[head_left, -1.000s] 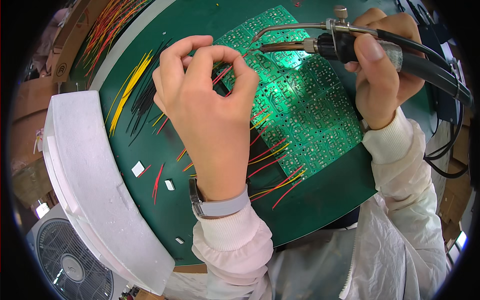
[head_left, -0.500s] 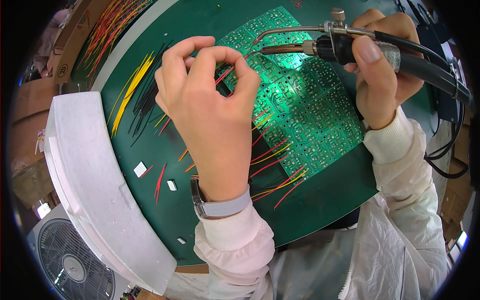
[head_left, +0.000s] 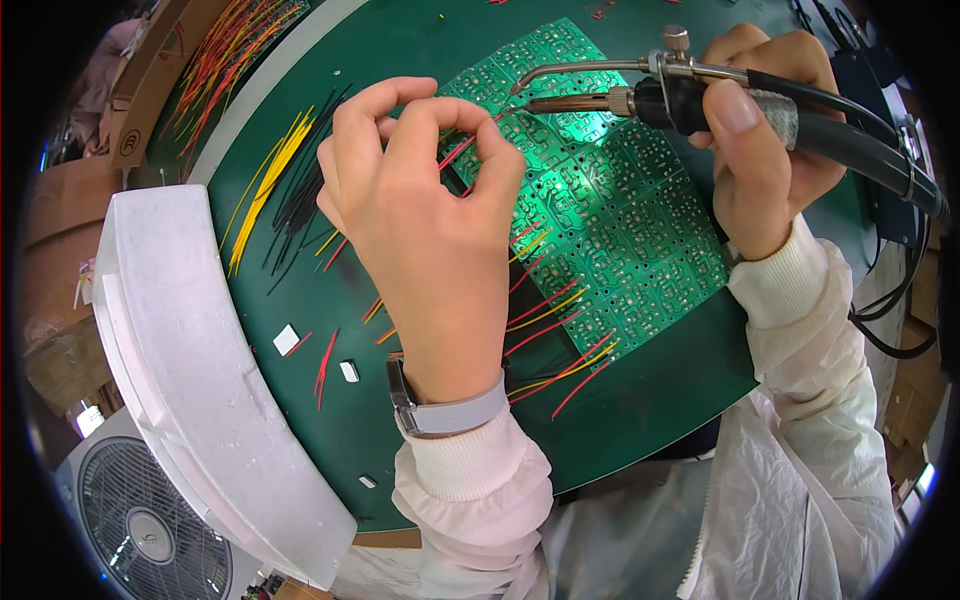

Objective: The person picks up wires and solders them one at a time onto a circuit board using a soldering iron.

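Observation:
My right hand (head_left: pixel 765 140) is closed round a soldering iron (head_left: pixel 660 103) with a thin bent metal tube (head_left: pixel 580 67) clamped along it. The iron's tip meets the green circuit board panel (head_left: pixel 640 230) near its upper left part. Beside that tip, the thumb and forefinger of my left hand (head_left: pixel 425 200) pinch a red wire (head_left: pixel 457 152), its end at the board. Red and yellow wires (head_left: pixel 565 375) stick out from the panel's lower left edge. My left hand hides part of the panel's left side and some wires under it.
Left of my hand lie bundles of yellow wires (head_left: pixel 268 190) and black wires (head_left: pixel 302 200). Loose red wires (head_left: pixel 325 370) and small white pieces (head_left: pixel 286 340) rest on the green table. A white foam block (head_left: pixel 215 380) borders the left, near a fan (head_left: pixel 150 530). Black cables (head_left: pixel 905 190) run at right.
The view has shifted slightly, so everything sits a little lower and to the right. Both hands keep their grips, and the iron's tip stays by the red wire's end.

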### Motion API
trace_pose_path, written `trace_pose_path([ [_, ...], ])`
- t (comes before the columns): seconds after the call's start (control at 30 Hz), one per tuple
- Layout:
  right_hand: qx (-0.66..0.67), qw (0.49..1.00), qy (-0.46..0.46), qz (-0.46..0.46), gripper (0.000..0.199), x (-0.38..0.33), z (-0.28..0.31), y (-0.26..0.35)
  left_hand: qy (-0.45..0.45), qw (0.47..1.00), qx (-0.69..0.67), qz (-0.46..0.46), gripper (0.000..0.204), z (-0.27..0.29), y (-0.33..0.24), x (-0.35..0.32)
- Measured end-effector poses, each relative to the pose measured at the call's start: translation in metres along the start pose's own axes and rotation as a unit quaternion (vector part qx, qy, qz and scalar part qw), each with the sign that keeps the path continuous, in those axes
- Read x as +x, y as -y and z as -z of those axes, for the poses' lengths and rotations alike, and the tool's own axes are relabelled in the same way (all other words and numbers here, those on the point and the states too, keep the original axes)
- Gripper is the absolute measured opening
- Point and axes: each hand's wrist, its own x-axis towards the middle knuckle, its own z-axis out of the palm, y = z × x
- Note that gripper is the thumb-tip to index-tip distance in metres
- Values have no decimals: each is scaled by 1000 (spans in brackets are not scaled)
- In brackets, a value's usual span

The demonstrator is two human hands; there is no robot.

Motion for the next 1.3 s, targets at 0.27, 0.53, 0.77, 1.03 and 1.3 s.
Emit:
trace_pose_path([
  [0.27, 6, 1000, -7, -5, 26, -1, 0, 0, -3, 1000, -6, 4, 9, -2, -1, 0],
  [0.53, -1, 1000, 0, -8, 25, 1, 3, 1, -9, 1000, -19, 4, 9, -2, -1, -1],
  [0.77, -6, 998, -47, -45, 21, 4, -3, 4, -9, 1000, -18, 3, 8, -2, 0, -1],
  [1.03, 58, 987, -136, -60, 17, 15, -6, -12, -48, 998, 11, -30, 15, 12, -3, 2],
  [1.3, -1, 990, -126, -68, 14, 15, 4, -28, 105, 970, 94, 198, 12, 137, 29, -53],
])
